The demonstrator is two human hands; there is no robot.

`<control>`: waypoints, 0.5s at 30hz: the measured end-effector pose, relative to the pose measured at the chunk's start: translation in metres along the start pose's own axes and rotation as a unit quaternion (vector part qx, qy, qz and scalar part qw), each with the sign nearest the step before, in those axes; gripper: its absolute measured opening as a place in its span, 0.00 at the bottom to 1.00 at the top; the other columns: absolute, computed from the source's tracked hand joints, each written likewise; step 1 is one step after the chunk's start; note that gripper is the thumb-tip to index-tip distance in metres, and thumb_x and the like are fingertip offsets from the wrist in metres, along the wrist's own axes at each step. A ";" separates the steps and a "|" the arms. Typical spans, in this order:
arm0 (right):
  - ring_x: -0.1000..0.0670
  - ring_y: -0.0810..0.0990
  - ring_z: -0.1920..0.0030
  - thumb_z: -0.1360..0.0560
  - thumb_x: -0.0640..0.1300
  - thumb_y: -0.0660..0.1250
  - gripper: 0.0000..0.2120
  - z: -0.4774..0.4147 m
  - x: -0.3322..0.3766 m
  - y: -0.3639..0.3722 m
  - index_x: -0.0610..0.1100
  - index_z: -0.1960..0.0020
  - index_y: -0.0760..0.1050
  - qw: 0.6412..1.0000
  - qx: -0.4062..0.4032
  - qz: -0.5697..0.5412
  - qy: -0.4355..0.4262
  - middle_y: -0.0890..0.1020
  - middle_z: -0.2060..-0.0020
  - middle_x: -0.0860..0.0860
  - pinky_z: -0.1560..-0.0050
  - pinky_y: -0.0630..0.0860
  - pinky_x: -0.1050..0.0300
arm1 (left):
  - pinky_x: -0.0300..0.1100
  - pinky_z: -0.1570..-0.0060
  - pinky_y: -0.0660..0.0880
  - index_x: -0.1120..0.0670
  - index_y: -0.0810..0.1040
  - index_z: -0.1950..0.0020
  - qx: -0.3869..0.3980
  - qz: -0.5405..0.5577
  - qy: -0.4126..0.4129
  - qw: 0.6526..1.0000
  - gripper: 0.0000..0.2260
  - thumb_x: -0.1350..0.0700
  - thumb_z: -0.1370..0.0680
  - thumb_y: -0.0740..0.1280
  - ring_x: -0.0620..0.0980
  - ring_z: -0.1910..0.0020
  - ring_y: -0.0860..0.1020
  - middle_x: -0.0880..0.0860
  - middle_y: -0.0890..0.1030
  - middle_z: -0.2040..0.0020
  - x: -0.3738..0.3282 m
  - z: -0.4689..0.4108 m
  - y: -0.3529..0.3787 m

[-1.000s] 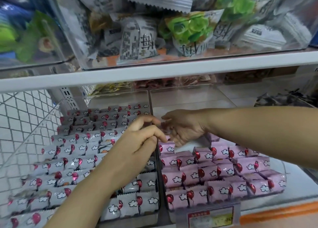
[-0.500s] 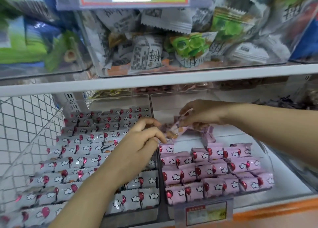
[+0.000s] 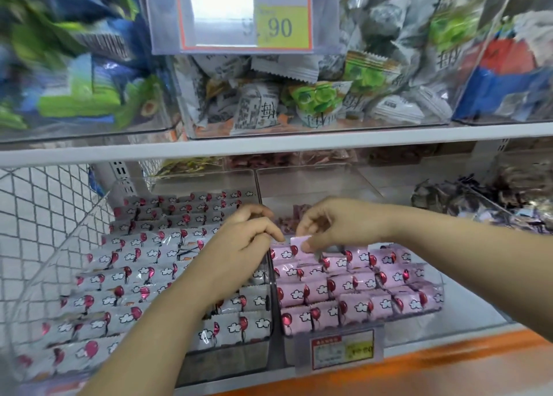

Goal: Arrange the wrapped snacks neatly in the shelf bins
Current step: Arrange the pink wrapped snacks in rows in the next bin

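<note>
At the back of the pink wrapped snacks [image 3: 353,288] lined up in the right-hand clear bin [image 3: 438,276], one pink snack [image 3: 299,242] stands tilted, pinched between the thumb and fingers of the right hand [image 3: 338,225]. Just beside it the left hand [image 3: 242,246] hovers over the divider [image 3: 273,303] between the bins, fingers curled; I cannot tell whether it holds anything. Rows of white wrapped snacks [image 3: 143,276] fill the left bin [image 3: 59,246], under a white shelf [image 3: 269,147].
</note>
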State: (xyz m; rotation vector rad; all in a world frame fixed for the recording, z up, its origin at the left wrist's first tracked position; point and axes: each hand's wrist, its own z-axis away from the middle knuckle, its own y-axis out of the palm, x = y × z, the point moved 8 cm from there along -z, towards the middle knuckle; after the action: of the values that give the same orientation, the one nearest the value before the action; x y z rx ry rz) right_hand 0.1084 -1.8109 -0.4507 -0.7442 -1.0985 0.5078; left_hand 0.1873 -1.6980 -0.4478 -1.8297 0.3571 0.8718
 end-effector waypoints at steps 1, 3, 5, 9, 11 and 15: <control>0.58 0.79 0.62 0.27 0.46 0.71 0.08 -0.001 -0.004 0.002 0.47 0.49 0.79 1.000 0.007 0.000 0.010 0.84 0.59 0.53 0.57 0.72 0.65 | 0.35 0.47 0.67 0.44 0.80 0.54 0.002 -0.026 0.011 1.000 0.14 0.58 0.22 0.56 0.39 0.45 0.69 0.34 0.70 0.44 -0.002 -0.001 -0.001; 0.62 0.77 0.62 0.25 0.47 0.68 0.09 -0.001 -0.007 0.004 0.46 0.47 0.79 1.000 0.017 0.001 0.020 0.82 0.60 0.57 0.57 0.69 0.69 | 0.45 0.34 0.62 0.41 0.79 0.49 0.016 -0.079 0.036 0.996 0.14 0.55 0.22 0.55 0.38 0.39 0.66 0.34 0.73 0.45 -0.009 -0.004 0.002; 0.64 0.76 0.64 0.22 0.43 0.63 0.07 -0.004 -0.011 0.004 0.44 0.47 0.78 0.998 0.024 -0.047 0.029 0.80 0.62 0.59 0.60 0.70 0.74 | 0.51 0.29 0.56 0.39 0.78 0.47 0.044 -0.114 0.034 0.992 0.13 0.54 0.21 0.56 0.38 0.34 0.62 0.32 0.74 0.49 -0.012 -0.007 0.008; 0.54 0.80 0.66 0.20 0.35 0.51 0.16 -0.007 -0.019 0.007 0.44 0.54 0.76 0.979 0.032 -0.186 0.081 0.82 0.67 0.52 0.70 0.72 0.68 | 0.53 0.29 0.54 0.37 0.78 0.50 0.067 -0.128 0.025 0.989 0.13 0.52 0.21 0.57 0.38 0.30 0.57 0.34 0.76 0.48 -0.013 -0.015 0.017; 0.52 0.80 0.62 0.20 0.34 0.51 0.15 -0.008 -0.021 0.001 0.44 0.52 0.75 0.975 0.023 -0.202 0.085 0.81 0.57 0.46 0.65 0.75 0.65 | 0.49 0.29 0.55 0.36 0.78 0.52 0.068 -0.107 0.020 0.992 0.14 0.52 0.21 0.56 0.38 0.30 0.57 0.33 0.76 0.49 -0.011 -0.017 0.018; 0.50 0.80 0.49 0.22 0.36 0.58 0.11 -0.016 -0.033 -0.044 0.45 0.45 0.76 0.994 -0.096 -0.019 0.053 0.81 0.47 0.46 0.42 0.74 0.55 | 0.47 0.30 0.56 0.39 0.80 0.50 0.067 -0.084 0.015 0.994 0.14 0.53 0.20 0.56 0.40 0.29 0.56 0.30 0.74 0.51 -0.008 -0.017 0.020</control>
State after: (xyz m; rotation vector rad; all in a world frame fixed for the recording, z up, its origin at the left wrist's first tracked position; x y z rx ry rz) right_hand 0.1113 -1.8673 -0.4419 -0.9060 -1.0692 0.3299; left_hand 0.1769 -1.7230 -0.4518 -1.7223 0.2705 0.6879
